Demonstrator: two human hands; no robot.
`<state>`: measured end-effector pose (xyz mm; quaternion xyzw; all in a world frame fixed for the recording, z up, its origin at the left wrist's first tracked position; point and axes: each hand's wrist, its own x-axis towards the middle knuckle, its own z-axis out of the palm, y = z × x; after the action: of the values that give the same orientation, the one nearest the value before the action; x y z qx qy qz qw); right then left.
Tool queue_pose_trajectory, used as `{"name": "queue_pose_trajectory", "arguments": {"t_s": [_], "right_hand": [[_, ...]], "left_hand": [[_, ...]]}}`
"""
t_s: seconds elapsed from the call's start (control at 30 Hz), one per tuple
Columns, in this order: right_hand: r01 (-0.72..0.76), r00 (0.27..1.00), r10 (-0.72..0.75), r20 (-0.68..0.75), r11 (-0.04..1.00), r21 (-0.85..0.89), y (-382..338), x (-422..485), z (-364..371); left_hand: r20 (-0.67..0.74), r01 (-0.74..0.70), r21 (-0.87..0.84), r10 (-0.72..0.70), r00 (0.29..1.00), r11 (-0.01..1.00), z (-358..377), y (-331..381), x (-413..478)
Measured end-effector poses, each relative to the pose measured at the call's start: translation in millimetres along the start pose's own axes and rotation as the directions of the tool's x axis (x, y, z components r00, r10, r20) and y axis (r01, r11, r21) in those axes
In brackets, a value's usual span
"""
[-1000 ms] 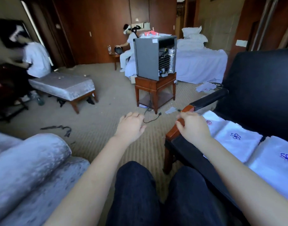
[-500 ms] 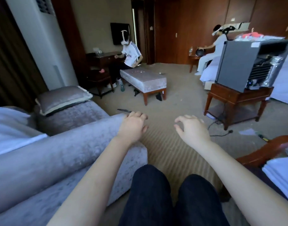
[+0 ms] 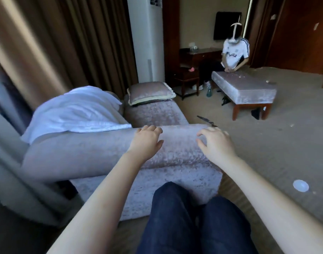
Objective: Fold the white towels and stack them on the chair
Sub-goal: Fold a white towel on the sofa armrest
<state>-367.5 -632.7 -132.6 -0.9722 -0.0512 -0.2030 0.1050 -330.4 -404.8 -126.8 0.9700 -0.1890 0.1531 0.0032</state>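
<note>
A white towel (image 3: 74, 110) lies crumpled on the grey velvet sofa (image 3: 105, 154), draped over its back and the far end of the armrest, at the left. My left hand (image 3: 147, 139) hovers over the armrest with loosely spread fingers and holds nothing, a forearm's length right of the towel. To the right, my right hand (image 3: 214, 143) floats above the armrest's end, fingers loosely curled and empty. The chair with the folded towels is out of view.
A grey cushion (image 3: 149, 93) sits on the sofa beyond the towel. A person (image 3: 234, 52) sits by a padded bench (image 3: 245, 90) at the back right. A dark strip (image 3: 206, 121) and a white disc (image 3: 300, 186) lie on the carpet. Curtains hang at left.
My view has swung left, from the chair with folded towels to the sofa with the crumpled towel. Both hands moved along, staying empty in front of me.
</note>
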Motion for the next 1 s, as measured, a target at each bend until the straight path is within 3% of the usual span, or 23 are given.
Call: {"name": "queue_pose_trajectory", "arguments": {"t_s": [0.33,0.53,0.63,0.83,1.0], "right_hand": [[0.293,0.951,-0.303,0.061,0.946,0.135,-89.8,70.7,57.2],[0.416,0.908,-0.416,-0.061,0.871,0.259,-141.3,109.4,97.6],[0.427,0.904,-0.404,-0.140,0.841,0.332,-165.4,134.2,116.6],[0.454,0.891,-0.404,-0.207,0.799,0.394,-214.0,177.1,147.3],[0.577,0.814,-0.562,-0.149,0.749,0.327,-239.0,207.2,167.7]], "left_hand": [[-0.007,0.290,0.049,-0.290,0.957,0.956,7.1,-105.2,-48.5],[-0.080,0.409,0.054,-0.404,0.911,0.911,13.0,-157.9,-62.9],[-0.172,0.444,0.056,-0.430,0.886,0.894,17.1,-181.6,-54.0],[-0.192,0.495,0.084,-0.474,0.859,0.865,14.0,-232.6,-13.2],[-0.284,0.408,0.063,-0.376,0.882,0.911,34.7,-255.2,11.7]]}}
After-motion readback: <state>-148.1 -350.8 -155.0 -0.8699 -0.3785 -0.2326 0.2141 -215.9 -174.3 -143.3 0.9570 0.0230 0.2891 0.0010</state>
